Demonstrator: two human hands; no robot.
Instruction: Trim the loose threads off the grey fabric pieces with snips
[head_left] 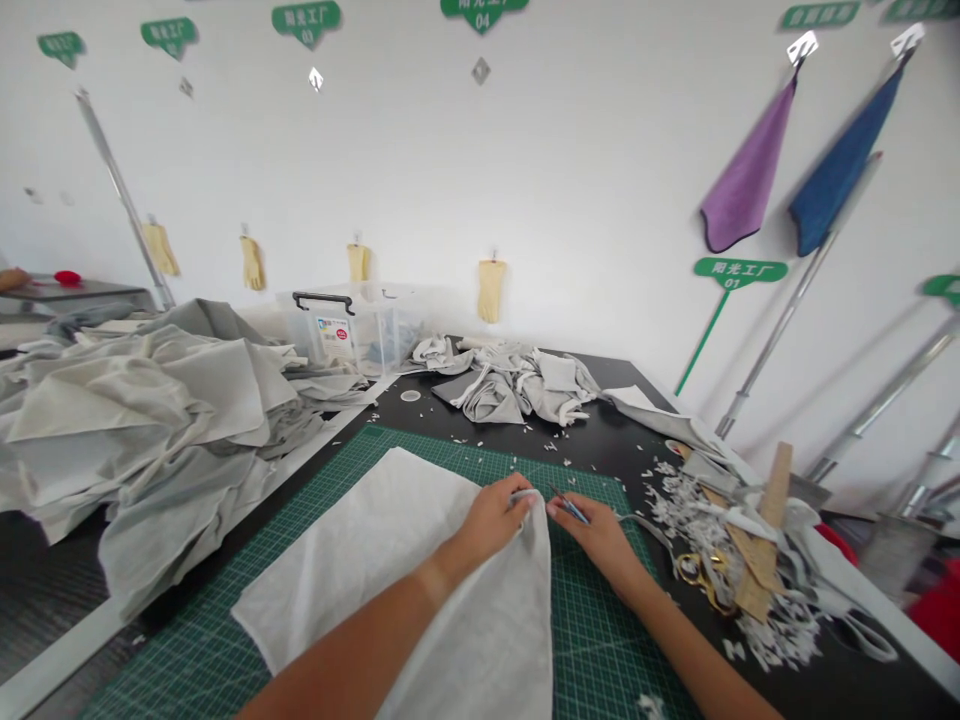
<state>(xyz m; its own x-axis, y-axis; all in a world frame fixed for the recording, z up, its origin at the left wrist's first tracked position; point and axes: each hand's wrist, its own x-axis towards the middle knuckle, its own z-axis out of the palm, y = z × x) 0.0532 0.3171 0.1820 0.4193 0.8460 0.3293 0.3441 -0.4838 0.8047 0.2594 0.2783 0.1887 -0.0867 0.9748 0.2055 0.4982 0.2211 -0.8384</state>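
Pinching pale cloth [360,540] at raised edge, left hand [496,517] closed; right hand [602,542], fingers curled round blue tool [574,510], just right. Cloth lies on mat [600,640], right side running toward desk's [615,370] near edge.

Pale cloth [352,540], 7 o'clock: matt, lightly creased. Cutting mat [600,640], 5: smooth green plastic look. Storage bin [371,335], 9: clear glossy plastic. Fabric heap [150,400], farther out at 9: matt, rumpled. Flat strip [777,480], 4: matt, wood-like. Pole [790,315], 3: shiny metal. Purple towel [750,175], 2: soft matt cloth.
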